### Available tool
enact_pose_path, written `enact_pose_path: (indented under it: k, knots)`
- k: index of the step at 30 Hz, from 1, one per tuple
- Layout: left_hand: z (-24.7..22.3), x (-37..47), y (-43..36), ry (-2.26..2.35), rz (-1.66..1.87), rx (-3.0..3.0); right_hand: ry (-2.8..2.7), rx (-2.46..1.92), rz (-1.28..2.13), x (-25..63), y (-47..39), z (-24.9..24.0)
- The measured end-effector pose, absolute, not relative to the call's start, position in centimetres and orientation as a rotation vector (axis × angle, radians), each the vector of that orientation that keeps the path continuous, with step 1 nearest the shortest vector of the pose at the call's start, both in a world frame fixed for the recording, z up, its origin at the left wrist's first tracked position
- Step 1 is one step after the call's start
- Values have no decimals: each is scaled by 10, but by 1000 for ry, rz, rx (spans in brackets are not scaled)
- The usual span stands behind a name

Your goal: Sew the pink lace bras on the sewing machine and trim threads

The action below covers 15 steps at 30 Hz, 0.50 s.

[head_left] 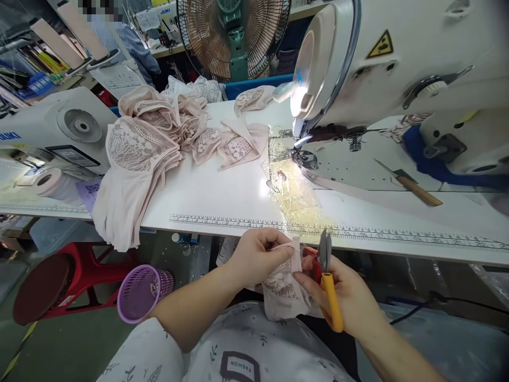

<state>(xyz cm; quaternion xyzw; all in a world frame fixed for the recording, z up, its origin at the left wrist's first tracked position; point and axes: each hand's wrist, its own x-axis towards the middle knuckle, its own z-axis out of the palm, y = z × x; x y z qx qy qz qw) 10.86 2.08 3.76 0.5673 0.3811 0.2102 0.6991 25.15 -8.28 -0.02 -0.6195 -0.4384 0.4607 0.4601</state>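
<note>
Lace garment (281, 284), pinched in the left hand (254, 258), could get snagged if the scissors (332, 303), seemingly palmed by the right hand (353, 293), swing.

My shirt: the framed patch (240, 366) on my patterned shirt (210, 347) says FASHION in capitals.
Machine at my left: blue JUKI lettering on the white sewing machine (47, 119).
Machine at the back: JUKI again, in blue, on the far sewing machine (170, 15).
Machine at my right: a yellow warning triangle (380, 44) with a black pictogram, on the big machine head (417, 32).
Desk edge: a ruler scale (238, 223) runs along my desk (214, 191); I make out 12 and 15.
Purple slip: a QR code (93, 189) on the purple slip (85, 197).
White sheet: print on the sheet (119, 79), too small for me to read.
</note>
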Motion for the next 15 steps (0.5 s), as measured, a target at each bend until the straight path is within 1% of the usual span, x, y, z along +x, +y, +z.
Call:
enact_pose_path:
  k: [6, 11, 15]
  knots:
    - [36, 98, 16, 790, 531, 1174, -991, -1388, 1233, 248, -81, 6]
    - [27, 93, 15, 887, 604, 1087, -1088, -1441, 1055, 249, -87, -4]
    - [24, 86, 18, 935, 640, 1057, -1210, -1532, 1031, 252, -102, -18]
